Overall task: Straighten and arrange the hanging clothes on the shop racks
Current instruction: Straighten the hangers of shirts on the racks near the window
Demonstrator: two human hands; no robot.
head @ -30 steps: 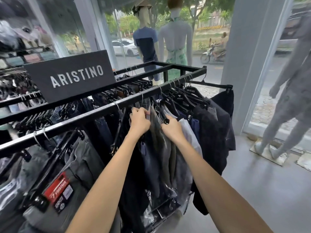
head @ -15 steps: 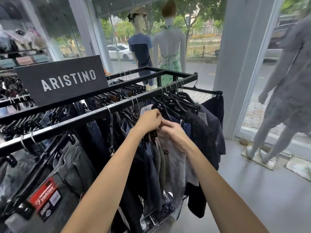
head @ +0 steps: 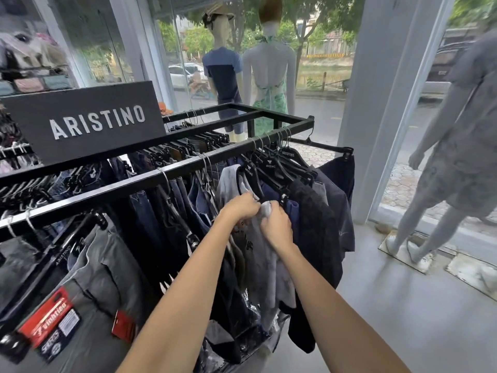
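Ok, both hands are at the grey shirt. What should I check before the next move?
1. Grip on grey shirt: ok, left hand and right hand both hold its fabric.
2. Shirt square on its hanger: not ok, fabric bunched at the shoulder.
3. Hanger hook on the rail: cannot tell, hidden among other hooks.
4. Room on the right: not ok, dark shirts press close.

Two bare hands, the left hand point(head: 240, 208) and the right hand point(head: 277, 227), grip one pale grey T-shirt point(head: 259, 254). One black metal rack point(head: 121, 188) carries one dark ARISTINO sign point(head: 88, 122). Three mannequins: one in a navy T-shirt point(head: 222, 74), one in a green halter dress point(head: 271, 103), one in a grey outfit point(head: 462, 146). One white car point(head: 178, 74) outside. Hangers point(head: 269, 168) too crowded to count.
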